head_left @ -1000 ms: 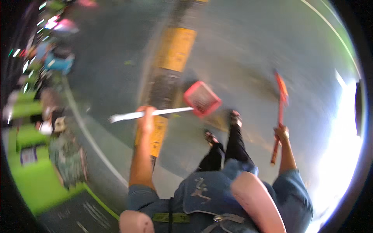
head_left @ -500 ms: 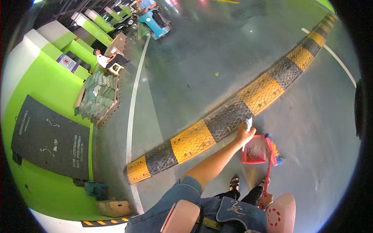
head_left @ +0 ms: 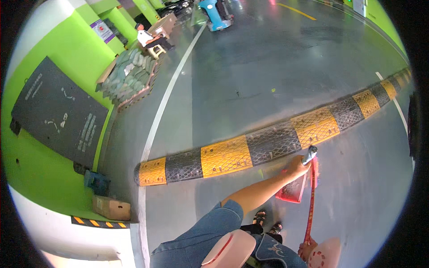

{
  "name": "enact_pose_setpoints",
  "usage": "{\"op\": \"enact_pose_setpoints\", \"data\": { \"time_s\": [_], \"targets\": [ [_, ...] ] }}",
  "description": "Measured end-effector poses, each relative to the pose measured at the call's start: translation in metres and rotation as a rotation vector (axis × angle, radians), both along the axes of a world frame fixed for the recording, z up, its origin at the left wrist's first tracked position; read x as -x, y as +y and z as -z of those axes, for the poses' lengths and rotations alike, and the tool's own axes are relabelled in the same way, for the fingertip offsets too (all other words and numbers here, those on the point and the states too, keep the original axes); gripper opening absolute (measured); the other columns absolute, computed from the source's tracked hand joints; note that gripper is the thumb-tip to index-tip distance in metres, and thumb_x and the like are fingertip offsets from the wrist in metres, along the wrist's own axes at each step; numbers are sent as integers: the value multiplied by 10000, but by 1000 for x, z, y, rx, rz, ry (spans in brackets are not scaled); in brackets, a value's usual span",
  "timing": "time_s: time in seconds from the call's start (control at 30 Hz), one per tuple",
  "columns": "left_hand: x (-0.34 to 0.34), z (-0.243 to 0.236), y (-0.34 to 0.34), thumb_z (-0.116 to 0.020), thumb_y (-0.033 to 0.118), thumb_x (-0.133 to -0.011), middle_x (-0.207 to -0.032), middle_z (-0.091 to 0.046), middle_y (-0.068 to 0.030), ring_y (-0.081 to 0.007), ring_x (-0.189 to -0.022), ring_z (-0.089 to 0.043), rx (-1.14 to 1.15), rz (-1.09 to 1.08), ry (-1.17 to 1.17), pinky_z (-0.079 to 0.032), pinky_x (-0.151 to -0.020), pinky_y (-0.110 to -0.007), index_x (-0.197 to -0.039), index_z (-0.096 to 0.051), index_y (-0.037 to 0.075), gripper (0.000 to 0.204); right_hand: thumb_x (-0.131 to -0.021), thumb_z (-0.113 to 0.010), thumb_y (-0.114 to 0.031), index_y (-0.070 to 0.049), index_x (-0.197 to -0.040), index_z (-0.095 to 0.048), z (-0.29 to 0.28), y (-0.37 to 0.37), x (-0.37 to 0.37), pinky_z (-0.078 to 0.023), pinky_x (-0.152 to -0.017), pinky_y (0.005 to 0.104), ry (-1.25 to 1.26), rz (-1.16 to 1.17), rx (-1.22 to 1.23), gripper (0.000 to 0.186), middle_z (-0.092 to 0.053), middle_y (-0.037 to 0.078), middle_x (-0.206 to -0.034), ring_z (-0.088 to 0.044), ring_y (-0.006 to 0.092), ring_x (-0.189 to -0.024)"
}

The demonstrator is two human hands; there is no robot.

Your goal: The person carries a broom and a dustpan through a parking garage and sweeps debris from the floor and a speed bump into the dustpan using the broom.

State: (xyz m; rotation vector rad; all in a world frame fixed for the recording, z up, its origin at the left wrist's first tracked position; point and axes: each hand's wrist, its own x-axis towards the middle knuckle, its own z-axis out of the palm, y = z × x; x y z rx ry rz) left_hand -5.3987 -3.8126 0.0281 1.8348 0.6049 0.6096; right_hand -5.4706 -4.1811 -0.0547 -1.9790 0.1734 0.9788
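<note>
My left hand (head_left: 297,168) is closed round the grey end of a dustpan handle (head_left: 309,155), held out in front of me. Below it, near the floor, is the red dustpan (head_left: 292,191), partly covered by my hand and forearm. My right hand (head_left: 307,248), low in the picture and close to my body, grips a red broom handle (head_left: 311,203). That handle slants away from me along the dustpan's right side. The broom's head is mostly hidden; a bit of red shows at the far end.
A yellow-and-black speed bump (head_left: 228,156) crosses the floor just ahead. Sandbags (head_left: 129,76) lie piled at the left, near a seated person (head_left: 149,39). A dark board (head_left: 58,111) leans on the green wall, with a cardboard box (head_left: 111,208) nearer. A blue floor machine (head_left: 214,15) stands far off.
My view has turned, so the speed bump lies more level. The dustpan looks more tilted, and the broom's blue and orange bristles no longer show. My feet have shifted.
</note>
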Motion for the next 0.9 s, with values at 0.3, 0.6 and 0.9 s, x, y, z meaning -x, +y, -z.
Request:
{"op": "enact_pose_setpoints", "data": {
  "time_s": [0.3,0.6,0.9],
  "targets": [
    [7,2,-30,-568,142,-612,-445,-468,-125,-241,-381,-457,-8,-195,-32,-336,-384,-349,-530,-464,26,175,-704,-443,-54,-43,-606,-440,75,44,-38,-357,-284,306,14,-149,-120,99,-425,71,-439,-450,197,-355],
    [28,-10,-26,-526,105,-656,-512,-413,7,-103,-468,-401,262,-263,-139,-321,-406,-259,-582,-422,82,130,-659,-489,-85,-37,-839,-491,-51,-7,-23,-361,-346,261,-66,-436,-29,186,-427,41,-470,-438,131,-383],
    [108,-26,-30,-493,-12,-656,-502,-392,19,-52,-446,-346,383,-288,-183,-286,-413,-190,-537,-417,41,151,-667,-419,-68,-45,-896,-444,31,34,-122,-375,-316,286,-204,-344,78,232,-435,60,-482,-445,163,-349]
  ]
}}
